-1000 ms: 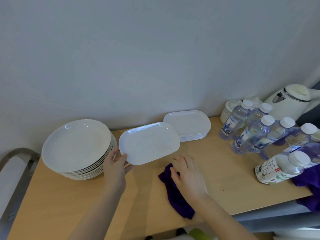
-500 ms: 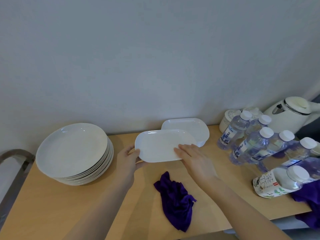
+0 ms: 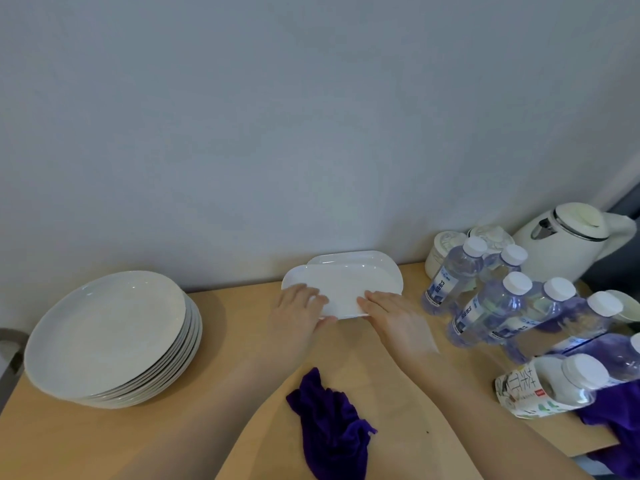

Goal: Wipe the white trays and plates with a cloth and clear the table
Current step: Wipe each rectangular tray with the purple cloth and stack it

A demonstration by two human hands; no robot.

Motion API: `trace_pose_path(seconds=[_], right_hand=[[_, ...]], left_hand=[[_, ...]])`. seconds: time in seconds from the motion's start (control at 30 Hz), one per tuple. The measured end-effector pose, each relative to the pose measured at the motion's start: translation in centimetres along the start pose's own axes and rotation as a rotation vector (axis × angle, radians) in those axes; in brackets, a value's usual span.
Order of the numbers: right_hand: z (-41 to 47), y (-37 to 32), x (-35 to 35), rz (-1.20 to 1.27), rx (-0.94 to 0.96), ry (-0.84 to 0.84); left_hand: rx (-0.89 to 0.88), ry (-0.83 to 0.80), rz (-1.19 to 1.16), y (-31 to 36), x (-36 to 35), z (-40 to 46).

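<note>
A white oblong tray (image 3: 343, 289) is held low over the stack of white trays (image 3: 356, 258) at the back of the wooden table (image 3: 86, 441). My left hand (image 3: 299, 315) grips its left end, fingers on top and thumb at the near edge. My right hand (image 3: 393, 315) touches the tray's near right edge with straight fingers. The crumpled purple cloth (image 3: 329, 427) lies loose on the table between my forearms. A tall stack of round white plates (image 3: 104, 334) stands at the left.
Several water bottles (image 3: 485, 306) crowd the right side, with a tea bottle (image 3: 547, 386) lying down in front. A white kettle (image 3: 571, 237) and lidded jars (image 3: 446, 247) stand behind them. Another purple cloth (image 3: 620, 414) hangs at the right edge. A wall runs directly behind.
My right hand let go of the purple cloth and came to the tray. Both hands carried the tray right and back, from beside the plates to over the tray stack.
</note>
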State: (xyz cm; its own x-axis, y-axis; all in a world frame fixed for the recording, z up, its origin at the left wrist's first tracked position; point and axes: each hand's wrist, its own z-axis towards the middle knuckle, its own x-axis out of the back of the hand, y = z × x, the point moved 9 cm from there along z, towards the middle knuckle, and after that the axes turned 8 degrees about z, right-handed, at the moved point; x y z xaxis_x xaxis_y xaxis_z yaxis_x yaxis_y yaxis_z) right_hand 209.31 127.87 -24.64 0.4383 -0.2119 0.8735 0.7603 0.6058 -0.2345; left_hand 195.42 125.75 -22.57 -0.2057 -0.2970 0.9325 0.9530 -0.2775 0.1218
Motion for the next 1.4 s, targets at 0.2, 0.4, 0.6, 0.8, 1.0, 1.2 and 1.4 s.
trace_pose_path(seconds=[0.2, 0.4, 0.6, 0.8, 1.0, 1.2, 1.4], right_hand=[[0.7, 2.1, -1.0, -0.008, -0.003, -0.002], [0.7, 4.0, -1.8, -0.028, -0.061, 0.0], [0.7, 5.9, -3.1, -0.063, -0.186, -0.07], [0.2, 7.2, -6.7, -0.012, -0.242, -0.317], [-0.3, 7.9, -8.5, -0.044, -0.272, -0.397], [-0.4, 8.5, -9.3, -0.023, -0.278, -0.439], [0.0, 7.8, -8.5, 0.016, -0.261, -0.432]], left_hand=[[-0.096, -0.123, 0.068, 1.8, -3.9, 1.8], [-0.063, -0.125, 0.061, 2.1, -6.3, 3.0], [0.023, -0.146, 0.064, 2.2, -8.4, 3.6], [0.086, -0.186, 0.028, 1.8, -10.0, 3.2], [0.175, -0.229, 0.044, 0.9, -11.9, 3.5], [0.131, -0.183, 0.044, 2.2, -11.2, 3.1], [0.145, -0.163, 0.08, 2.6, -10.7, 2.4]])
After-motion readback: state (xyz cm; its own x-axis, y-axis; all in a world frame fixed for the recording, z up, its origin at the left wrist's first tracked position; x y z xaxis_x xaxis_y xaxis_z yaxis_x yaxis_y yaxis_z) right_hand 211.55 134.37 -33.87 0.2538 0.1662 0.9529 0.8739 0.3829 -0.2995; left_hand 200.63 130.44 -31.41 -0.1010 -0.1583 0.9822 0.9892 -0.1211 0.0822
